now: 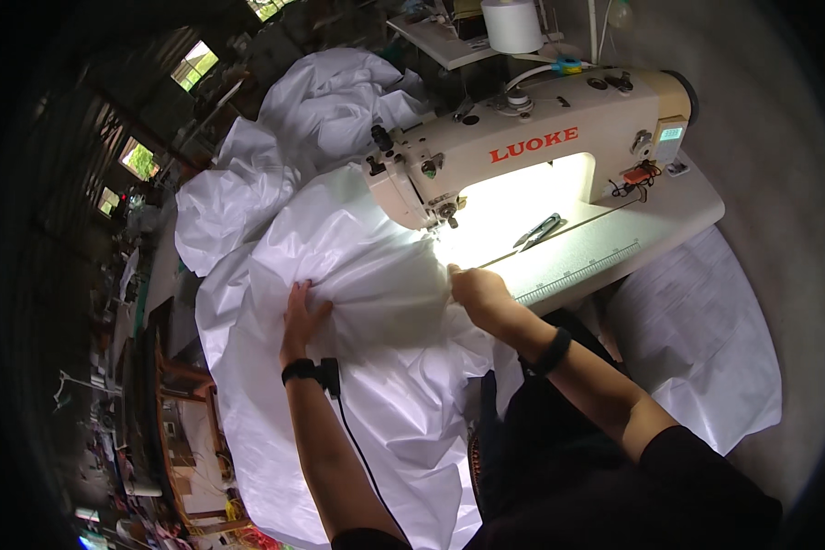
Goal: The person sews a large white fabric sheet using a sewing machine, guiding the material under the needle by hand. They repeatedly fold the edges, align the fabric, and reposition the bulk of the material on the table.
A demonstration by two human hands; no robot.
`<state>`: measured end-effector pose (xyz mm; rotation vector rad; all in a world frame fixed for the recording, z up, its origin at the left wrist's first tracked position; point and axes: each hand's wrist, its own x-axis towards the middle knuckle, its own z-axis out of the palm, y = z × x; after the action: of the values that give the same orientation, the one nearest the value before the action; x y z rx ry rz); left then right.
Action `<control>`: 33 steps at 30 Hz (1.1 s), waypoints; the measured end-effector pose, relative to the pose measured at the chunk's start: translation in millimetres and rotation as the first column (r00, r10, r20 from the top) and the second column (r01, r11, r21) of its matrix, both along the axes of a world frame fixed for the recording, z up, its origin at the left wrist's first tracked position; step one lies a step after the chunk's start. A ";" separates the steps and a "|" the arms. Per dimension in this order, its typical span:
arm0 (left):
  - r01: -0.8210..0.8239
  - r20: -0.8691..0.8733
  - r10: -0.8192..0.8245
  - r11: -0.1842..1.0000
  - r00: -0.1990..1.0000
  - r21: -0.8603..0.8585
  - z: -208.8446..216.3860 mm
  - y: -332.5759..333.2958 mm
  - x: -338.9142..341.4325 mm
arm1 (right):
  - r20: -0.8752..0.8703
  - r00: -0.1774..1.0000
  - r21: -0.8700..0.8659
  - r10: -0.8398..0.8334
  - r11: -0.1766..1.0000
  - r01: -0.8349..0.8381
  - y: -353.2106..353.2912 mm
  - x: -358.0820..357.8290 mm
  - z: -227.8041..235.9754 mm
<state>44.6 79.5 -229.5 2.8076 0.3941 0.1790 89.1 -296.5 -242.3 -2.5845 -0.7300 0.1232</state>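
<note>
See a glossy white sheet (376, 302) running from eleven o'clock round to six, heaped at the top and draped loose below, with its edge near the brightly lit needle area (437, 235) of a sewing machine (605, 119) set between one and two. Note a white panel (706, 339) hanging between three and four; cannot tell whether joined to the sheet. Find the left hand (301, 323) toward nine, with fingers spread flat on the sheet, gripping nothing, and the right hand (484, 298) toward three, with fingers curled in, pinching the sheet's edge. Spot a thread cone (511, 26) at one, and snips (539, 233) past two, lying unused. Judge the sewing as under way, not finished, with plenty of sheet loose; cannot tell through the glare how much to count as done.
</note>
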 end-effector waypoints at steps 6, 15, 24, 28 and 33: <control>-0.058 0.424 0.163 0.966 0.891 -0.250 1.0 -123.3 -99.7 | -0.636 0.636 0.749 0.437 0.548 0.372 -122.7 -53.4 -10.5; -0.478 0.453 0.440 0.878 0.776 -0.033 -82.4 -0.6 -165.8 | -0.635 0.527 0.728 0.565 0.666 0.162 -113.7 -123.7 -39.4; -0.424 0.074 0.420 0.904 0.905 0.052 -47.2 143.2 -35.4 | -0.671 0.714 0.322 0.201 0.946 0.036 -213.5 -182.1 -105.2; -0.324 0.170 0.341 0.938 0.925 -0.119 -28.4 197.7 -72.7 | -0.392 0.904 0.577 -0.171 0.720 0.386 -175.2 -143.4 -5.6; -0.149 0.545 0.308 0.937 0.780 -0.317 5.1 17.4 -115.3 | 0.291 0.949 0.531 0.121 0.805 -0.265 -148.8 -134.5 50.5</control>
<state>-70.8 96.8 -224.4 2.2757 0.5560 0.9553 -45.4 -445.4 -191.8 -1.9638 -0.9540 -0.3154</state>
